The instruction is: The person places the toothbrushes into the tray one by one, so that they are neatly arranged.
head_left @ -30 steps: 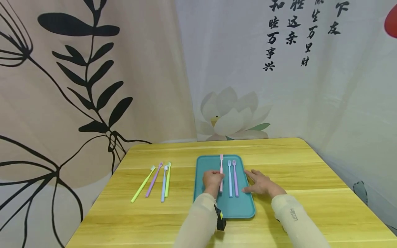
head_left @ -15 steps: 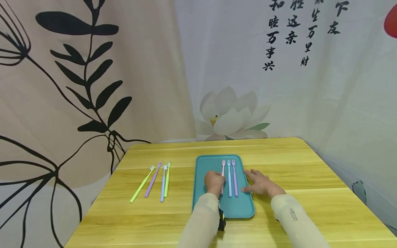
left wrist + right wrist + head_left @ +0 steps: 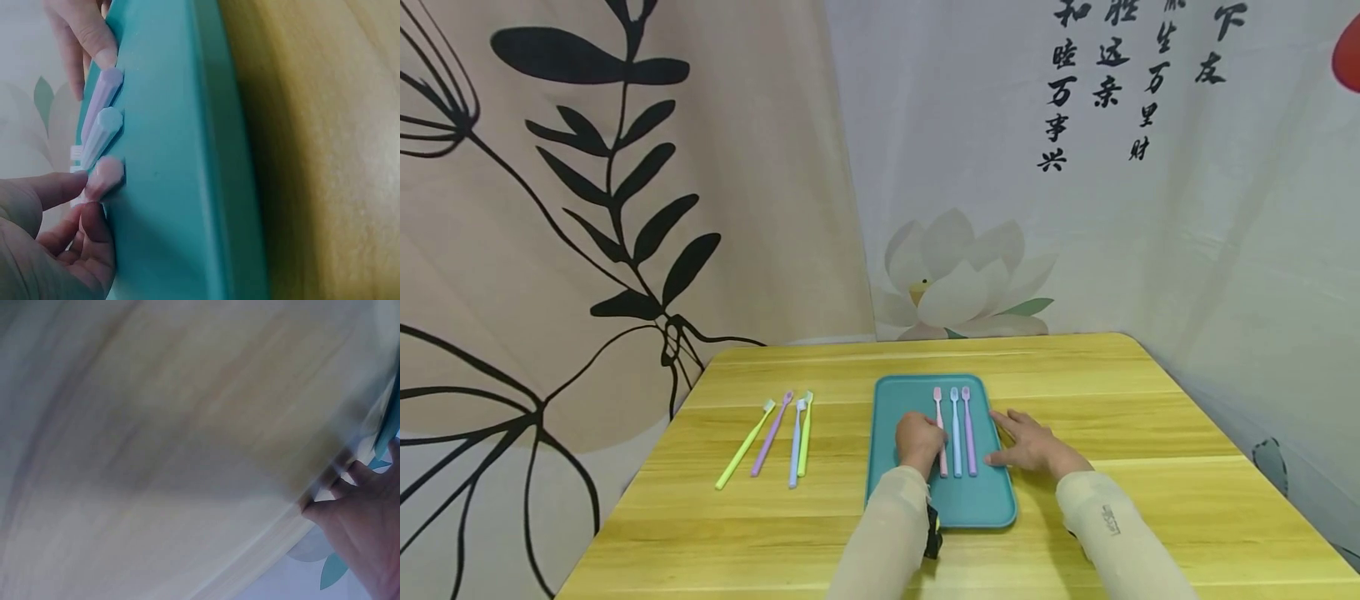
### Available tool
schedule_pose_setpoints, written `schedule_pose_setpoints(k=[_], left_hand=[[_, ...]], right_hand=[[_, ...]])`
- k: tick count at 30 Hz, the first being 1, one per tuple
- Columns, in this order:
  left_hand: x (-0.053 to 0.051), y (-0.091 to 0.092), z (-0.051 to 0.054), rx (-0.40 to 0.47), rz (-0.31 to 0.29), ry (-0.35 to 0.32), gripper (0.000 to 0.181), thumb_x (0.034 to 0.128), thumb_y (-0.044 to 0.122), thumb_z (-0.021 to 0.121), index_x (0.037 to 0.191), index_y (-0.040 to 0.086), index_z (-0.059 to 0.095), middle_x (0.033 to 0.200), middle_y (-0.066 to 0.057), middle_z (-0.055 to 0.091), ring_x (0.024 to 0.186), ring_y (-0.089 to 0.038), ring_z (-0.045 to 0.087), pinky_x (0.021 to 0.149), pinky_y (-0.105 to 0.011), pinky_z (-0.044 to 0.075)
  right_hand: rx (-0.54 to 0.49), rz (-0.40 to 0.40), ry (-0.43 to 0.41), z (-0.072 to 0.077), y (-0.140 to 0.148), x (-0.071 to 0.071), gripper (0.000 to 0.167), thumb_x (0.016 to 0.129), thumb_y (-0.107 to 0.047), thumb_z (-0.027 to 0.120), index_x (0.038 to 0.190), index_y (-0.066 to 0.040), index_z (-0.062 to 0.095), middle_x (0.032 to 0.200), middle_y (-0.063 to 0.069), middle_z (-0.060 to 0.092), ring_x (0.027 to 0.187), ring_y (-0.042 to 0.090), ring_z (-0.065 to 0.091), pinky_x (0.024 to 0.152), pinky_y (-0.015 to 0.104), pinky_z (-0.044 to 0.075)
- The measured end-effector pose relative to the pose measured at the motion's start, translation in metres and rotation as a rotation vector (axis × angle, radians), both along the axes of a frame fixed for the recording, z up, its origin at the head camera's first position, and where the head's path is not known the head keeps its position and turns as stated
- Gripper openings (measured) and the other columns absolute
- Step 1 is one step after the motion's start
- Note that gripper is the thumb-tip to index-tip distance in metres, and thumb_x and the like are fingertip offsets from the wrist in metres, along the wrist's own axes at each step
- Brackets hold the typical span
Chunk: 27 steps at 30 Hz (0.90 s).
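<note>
A teal tray [image 3: 973, 510] lies on the table with three toothbrushes side by side: pink [image 3: 938, 407], light blue [image 3: 957, 442] and purple [image 3: 970, 442]. My left hand [image 3: 918, 442] has thumb and fingers around the pink one at the left of the row; the left wrist view shows the thumb and fingertips at the pink handle [image 3: 106, 175]. At the tray's right edge rests my right hand [image 3: 1033, 446], fingers spread, the thumb over the rim. The right wrist view shows this hand [image 3: 362, 519] with its fingers extended near the tray's edge.
Left of the tray, several toothbrushes lie on the wooden table [image 3: 685, 533]: a green one [image 3: 743, 447], a purple one [image 3: 772, 437], a blue one [image 3: 795, 446] and another green one [image 3: 806, 437]. A printed curtain [image 3: 775, 167] hangs behind the table.
The pink toothbrush has moved down toward the near side, its head now level with the other two, and its lower end has shifted slightly right. My right hand has stayed at the tray's edge.
</note>
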<state>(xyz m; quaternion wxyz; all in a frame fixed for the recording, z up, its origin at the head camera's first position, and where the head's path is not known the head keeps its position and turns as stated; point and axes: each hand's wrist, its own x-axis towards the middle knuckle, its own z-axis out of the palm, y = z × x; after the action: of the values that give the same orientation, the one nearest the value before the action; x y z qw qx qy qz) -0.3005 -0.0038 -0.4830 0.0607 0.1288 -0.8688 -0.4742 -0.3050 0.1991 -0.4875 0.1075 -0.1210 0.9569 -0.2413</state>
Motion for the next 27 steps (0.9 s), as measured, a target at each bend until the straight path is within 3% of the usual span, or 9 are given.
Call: schedule_pose_setpoints(k=[18, 24, 27], left_hand=[[-0.004, -0.001, -0.001, 0.011, -0.032, -0.002, 0.005, 0.0795, 0.002, 0.076, 0.083, 0.002, 0.072, 0.074, -0.005, 0.062, 0.067, -0.019, 0.059, 0.058, -0.033, 0.055], [-0.009, -0.006, 0.004, 0.017, -0.030, 0.019, 0.011, 0.0800, 0.005, 0.077, 0.089, 0.001, 0.072, 0.080, -0.007, 0.066, 0.074, -0.021, 0.062, 0.066, -0.036, 0.056], [-0.013, -0.012, 0.009, -0.020, -0.036, 0.049, 0.016, 0.0810, 0.009, 0.079, 0.094, 0.002, 0.074, 0.087, -0.008, 0.069, 0.080, -0.023, 0.064, 0.069, -0.038, 0.056]], right_hand=[[0.001, -0.006, 0.003, -0.001, 0.000, 0.000, 0.094, 0.084, -0.050, 0.075, 0.156, -0.010, 0.031, 0.156, 0.032, 0.023, 0.142, 0.054, 0.017, 0.109, 0.072, 0.009], [0.008, -0.007, -0.001, -0.001, 0.000, 0.000, 0.094, 0.084, -0.050, 0.075, 0.156, -0.010, 0.031, 0.156, 0.032, 0.022, 0.142, 0.054, 0.017, 0.110, 0.072, 0.010], [0.010, -0.012, -0.009, -0.001, 0.000, 0.000, 0.094, 0.084, -0.050, 0.075, 0.156, -0.011, 0.030, 0.157, 0.031, 0.021, 0.142, 0.053, 0.016, 0.110, 0.071, 0.009]])
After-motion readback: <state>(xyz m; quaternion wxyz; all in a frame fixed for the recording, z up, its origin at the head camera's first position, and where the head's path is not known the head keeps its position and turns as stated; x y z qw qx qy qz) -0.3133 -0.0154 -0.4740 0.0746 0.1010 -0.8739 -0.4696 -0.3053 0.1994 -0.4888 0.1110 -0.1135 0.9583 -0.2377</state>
